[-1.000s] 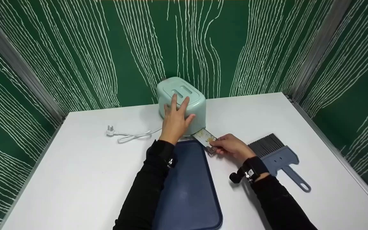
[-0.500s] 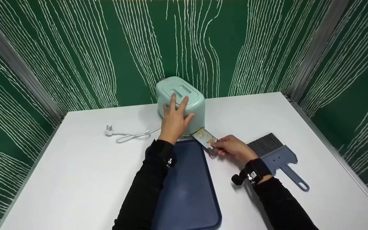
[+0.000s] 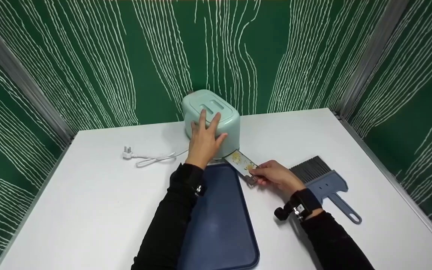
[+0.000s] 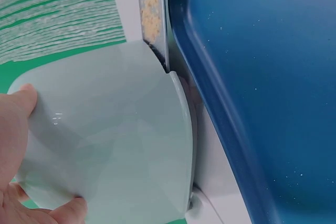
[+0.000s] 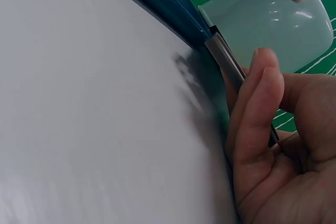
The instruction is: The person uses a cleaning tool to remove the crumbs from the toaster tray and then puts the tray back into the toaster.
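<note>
A mint-green toaster stands near the back of the table. My left hand rests on it with spread, straight fingers, the tips on its top by the slots. From the toaster's lower right end sticks out a metal crumb tray, strewn with yellow crumbs. Its outer end is pinched between thumb and fingers of my right hand. In the right wrist view the tray's edge runs from the fingers to the toaster. The tray's inner part is hidden inside the toaster.
A dark blue serving tray lies in front of the toaster, under the left forearm. Right of the right hand is a blue-grey hand brush with dark bristles. The white cord and plug lie at left. Green walls enclose the white table.
My right hand has drawn the crumb tray slightly farther out of the toaster, toward the lower right, so more crumbs show. The left hand keeps its place on the toaster.
</note>
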Tool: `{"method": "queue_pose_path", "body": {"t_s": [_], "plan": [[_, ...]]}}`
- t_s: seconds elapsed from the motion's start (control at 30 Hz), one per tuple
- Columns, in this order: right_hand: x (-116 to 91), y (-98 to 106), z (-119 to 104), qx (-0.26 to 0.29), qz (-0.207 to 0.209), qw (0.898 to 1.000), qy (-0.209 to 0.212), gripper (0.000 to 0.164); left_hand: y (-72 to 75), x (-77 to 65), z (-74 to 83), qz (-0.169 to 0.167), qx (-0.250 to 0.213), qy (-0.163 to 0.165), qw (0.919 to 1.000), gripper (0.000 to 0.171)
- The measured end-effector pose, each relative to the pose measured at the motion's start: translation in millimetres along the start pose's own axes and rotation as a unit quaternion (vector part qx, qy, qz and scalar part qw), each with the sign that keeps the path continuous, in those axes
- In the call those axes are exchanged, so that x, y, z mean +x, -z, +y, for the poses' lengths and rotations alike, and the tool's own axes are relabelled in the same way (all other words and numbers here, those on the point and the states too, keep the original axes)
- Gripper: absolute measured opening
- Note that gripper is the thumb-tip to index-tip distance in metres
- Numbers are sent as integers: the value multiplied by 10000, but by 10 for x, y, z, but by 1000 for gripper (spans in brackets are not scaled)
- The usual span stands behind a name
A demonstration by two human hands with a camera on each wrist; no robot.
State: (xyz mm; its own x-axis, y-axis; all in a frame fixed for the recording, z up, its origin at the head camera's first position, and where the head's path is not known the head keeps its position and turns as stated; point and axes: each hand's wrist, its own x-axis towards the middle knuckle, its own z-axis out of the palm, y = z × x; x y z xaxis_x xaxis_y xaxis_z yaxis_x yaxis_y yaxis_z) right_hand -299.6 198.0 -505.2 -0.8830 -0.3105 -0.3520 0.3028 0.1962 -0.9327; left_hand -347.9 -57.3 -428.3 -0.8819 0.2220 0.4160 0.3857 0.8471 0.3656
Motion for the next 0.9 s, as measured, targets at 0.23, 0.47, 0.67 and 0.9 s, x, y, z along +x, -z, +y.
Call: {"method": "queue_pose_path", "body": {"t_s": [0.23,0.47,0.67,0.9], "plan": [[-42,12,25,140,-33,9999,-80,24,-2,-6,3,-7,-5,37,10000,69],[-98,32,46,61,-120,9999,-55,25,-9,-5,9,-20,-78,64,9999,69],[-172,75,66,127,-183,9997,-55,23,-14,-11,-5,92,-9,-99,9999,68],[-240,116,103,72,-203,9998,-7,21,-19,-12,-7,63,-49,-59,10000,68]]}}
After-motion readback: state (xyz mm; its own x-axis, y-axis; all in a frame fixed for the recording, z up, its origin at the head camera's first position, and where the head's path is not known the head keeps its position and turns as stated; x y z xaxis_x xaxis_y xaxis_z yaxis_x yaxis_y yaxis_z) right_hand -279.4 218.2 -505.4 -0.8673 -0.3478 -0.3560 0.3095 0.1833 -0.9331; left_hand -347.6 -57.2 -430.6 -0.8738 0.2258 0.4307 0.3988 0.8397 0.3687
